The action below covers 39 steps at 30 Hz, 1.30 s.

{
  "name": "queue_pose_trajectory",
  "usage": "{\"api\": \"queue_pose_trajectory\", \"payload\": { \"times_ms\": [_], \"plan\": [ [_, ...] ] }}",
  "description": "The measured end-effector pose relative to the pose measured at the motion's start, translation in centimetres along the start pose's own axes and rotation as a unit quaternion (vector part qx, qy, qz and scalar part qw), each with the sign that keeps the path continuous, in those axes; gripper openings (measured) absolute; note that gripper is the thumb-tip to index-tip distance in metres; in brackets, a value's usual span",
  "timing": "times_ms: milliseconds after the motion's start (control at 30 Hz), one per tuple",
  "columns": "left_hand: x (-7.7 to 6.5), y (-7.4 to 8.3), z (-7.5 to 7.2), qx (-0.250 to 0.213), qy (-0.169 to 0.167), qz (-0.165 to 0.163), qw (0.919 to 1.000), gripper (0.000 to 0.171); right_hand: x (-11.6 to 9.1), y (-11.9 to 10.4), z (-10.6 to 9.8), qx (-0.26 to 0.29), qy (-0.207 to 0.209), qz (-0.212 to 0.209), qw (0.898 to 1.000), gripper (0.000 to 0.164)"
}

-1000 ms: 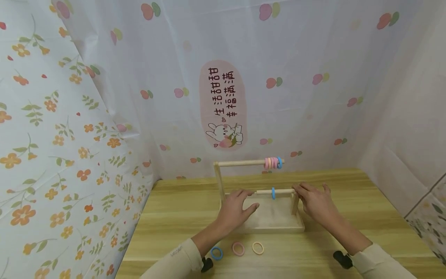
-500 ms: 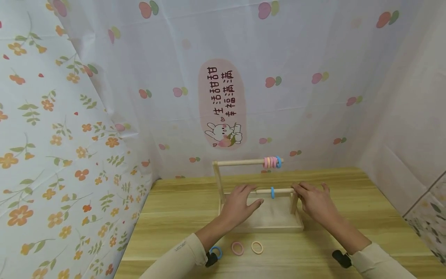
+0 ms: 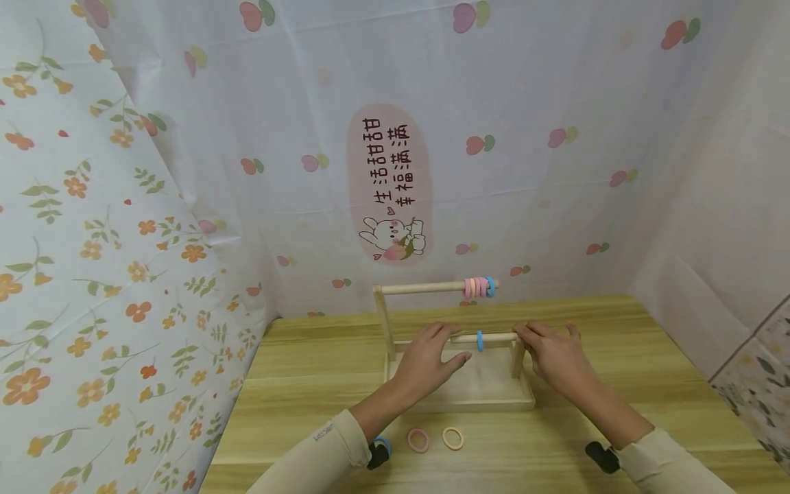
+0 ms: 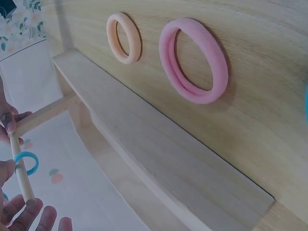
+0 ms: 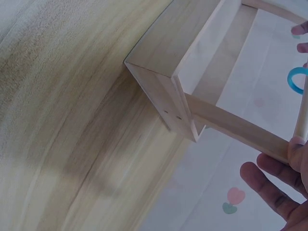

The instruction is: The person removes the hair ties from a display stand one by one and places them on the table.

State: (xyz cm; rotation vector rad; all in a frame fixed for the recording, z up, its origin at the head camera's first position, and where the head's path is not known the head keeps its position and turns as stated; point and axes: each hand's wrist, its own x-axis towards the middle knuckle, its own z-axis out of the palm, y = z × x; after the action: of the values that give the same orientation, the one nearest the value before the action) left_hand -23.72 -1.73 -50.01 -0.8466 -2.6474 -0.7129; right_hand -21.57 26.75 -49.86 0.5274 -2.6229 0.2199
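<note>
In the head view a wooden rack point(image 3: 469, 405) has two posts, each bearing a horizontal rod. On the lower rod point(image 3: 465, 338) hangs one blue hair tie point(image 3: 479, 341). My right hand point(image 3: 558, 353) pinches the top of the short post point(image 3: 517, 360), where that rod joins it. My left hand point(image 3: 426, 363) is at the rod's free end, with fingers extended and thumb apart. In the left wrist view its fingertips point(image 4: 33, 204) are right at the rod's tip. Several pink, peach and blue hair ties point(image 3: 476, 287) hang on the upper rod point(image 3: 422, 288).
On the table point(image 3: 296, 384) in front of the rack lie a pink hair tie point(image 3: 417, 440) and a cream hair tie point(image 3: 453, 438). A blue hair tie point(image 3: 385, 442) lies partly hidden by the left wrist's black camera point(image 3: 378, 455). Patterned cloth point(image 3: 296, 226) hangs behind.
My left hand has shifted right along the lower rod, its fingers now overlapping the free end. Its wrist now covers most of the blue hair tie on the table. My right hand keeps its hold.
</note>
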Motion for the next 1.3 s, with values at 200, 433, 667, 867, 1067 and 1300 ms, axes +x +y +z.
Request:
{"api": "queue_pose_trajectory", "payload": {
  "times_ms": [200,433,667,867,1067,1300],
  "plan": [
    [0.2,0.2,0.2,0.003,-0.003,0.003,1.0000,0.052,0.0,0.1,0.2,-0.004,0.009,-0.005,1.000,0.024],
    [0.5,0.5,0.6,0.003,-0.008,0.005,0.9999,0.053,0.0,0.3,0.4,-0.001,0.014,-0.008,1.000,0.025],
    [0.7,0.8,0.7,-0.001,-0.006,0.012,0.9999,0.051,0.0,0.1,0.2,-0.006,0.002,-0.002,1.000,0.023],
    [1.0,1.0,0.9,-0.001,-0.012,0.012,0.9999,0.051,0.0,0.1,0.1,-0.007,0.000,0.000,1.000,0.023],
    [1.4,1.2,1.2,0.004,-0.019,0.015,0.9997,0.051,0.0,0.1,0.1,-0.003,0.002,-0.001,1.000,0.023],
    [1.8,1.3,1.5,0.010,-0.017,0.011,0.9997,0.050,0.0,0.1,0.1,-0.007,0.005,-0.004,1.000,0.024]
  ]
}}
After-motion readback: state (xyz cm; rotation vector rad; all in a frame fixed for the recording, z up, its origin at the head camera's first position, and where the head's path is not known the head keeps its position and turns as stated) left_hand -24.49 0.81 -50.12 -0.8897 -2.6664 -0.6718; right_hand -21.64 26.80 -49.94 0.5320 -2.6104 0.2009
